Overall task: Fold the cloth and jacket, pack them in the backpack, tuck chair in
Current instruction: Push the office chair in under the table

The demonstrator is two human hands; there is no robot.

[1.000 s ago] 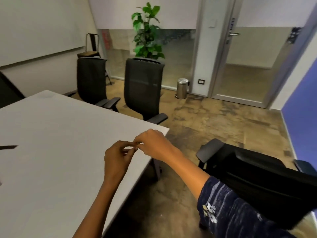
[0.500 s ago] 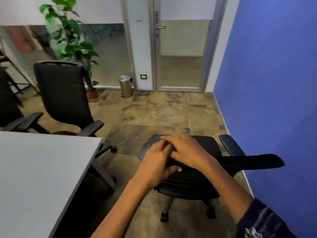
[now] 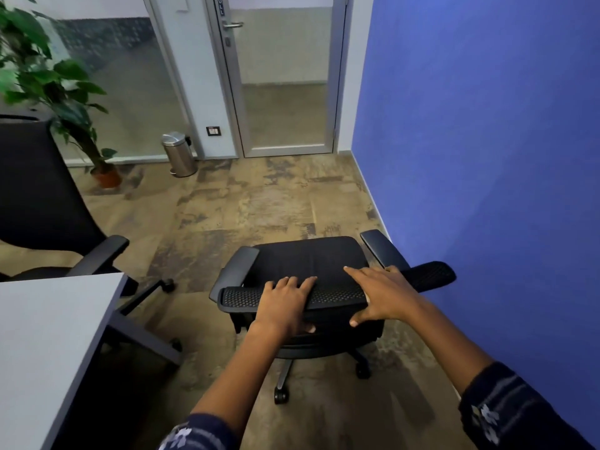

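Note:
A black office chair (image 3: 308, 254) on castors stands on the floor in front of me, its seat turned away and its mesh backrest top (image 3: 337, 292) nearest to me. My left hand (image 3: 285, 303) grips the backrest's top edge, fingers over the far side and thumb underneath. My right hand (image 3: 383, 293) rests on the same edge further right, with fingers spread and fairly straight. No cloth, jacket or backpack is in view.
The grey table (image 3: 48, 319) corner is at lower left. A second black chair (image 3: 39, 190) stands beside it. A blue wall (image 3: 487, 157) runs close along the right of the chair. A potted plant (image 3: 65, 92), a steel bin (image 3: 178, 154) and a glass door (image 3: 282, 76) are farther back.
My view has swung right from the table to the chair. Both hands left the table, met over the chair and have now spread apart along the backrest top.

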